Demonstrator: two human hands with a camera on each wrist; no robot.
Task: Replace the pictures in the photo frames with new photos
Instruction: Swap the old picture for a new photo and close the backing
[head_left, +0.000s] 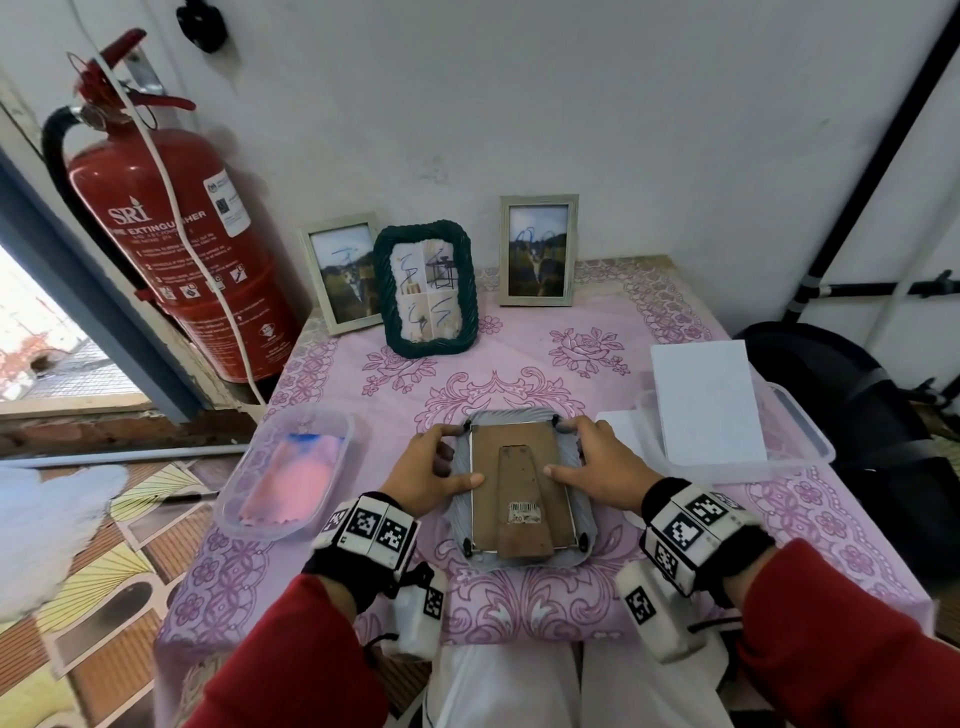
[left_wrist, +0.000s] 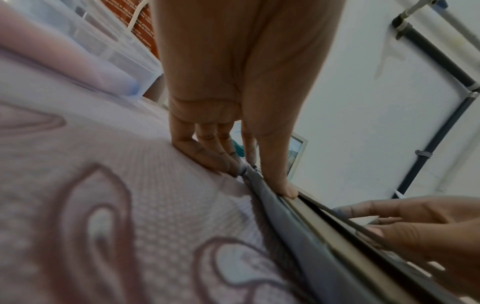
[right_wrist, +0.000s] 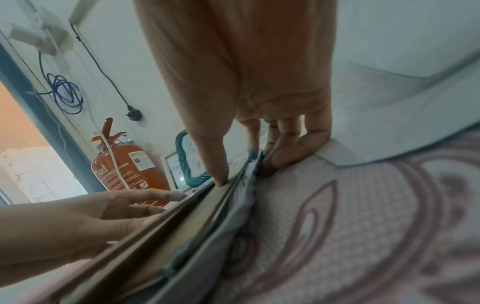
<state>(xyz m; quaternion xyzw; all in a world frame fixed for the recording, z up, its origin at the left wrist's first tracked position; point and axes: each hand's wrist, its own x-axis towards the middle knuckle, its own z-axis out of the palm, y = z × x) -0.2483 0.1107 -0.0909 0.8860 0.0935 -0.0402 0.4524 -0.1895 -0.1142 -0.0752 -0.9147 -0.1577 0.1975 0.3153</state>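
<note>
A grey photo frame lies face down near the table's front edge, its brown backing board and folded stand facing up. My left hand grips its left side, with the thumb on the backing and the fingers curled at the far left corner. My right hand grips the right side in the same way. In the left wrist view the left hand pinches the frame's edge. The right wrist view shows the right hand doing likewise on the frame. Three framed pictures stand at the back: a pale frame, a green rope frame and another pale frame.
A clear tub holding a pink cloth sits at the left. Another clear tub at the right holds white sheets. A red fire extinguisher stands left of the table, and a black bag sits to its right.
</note>
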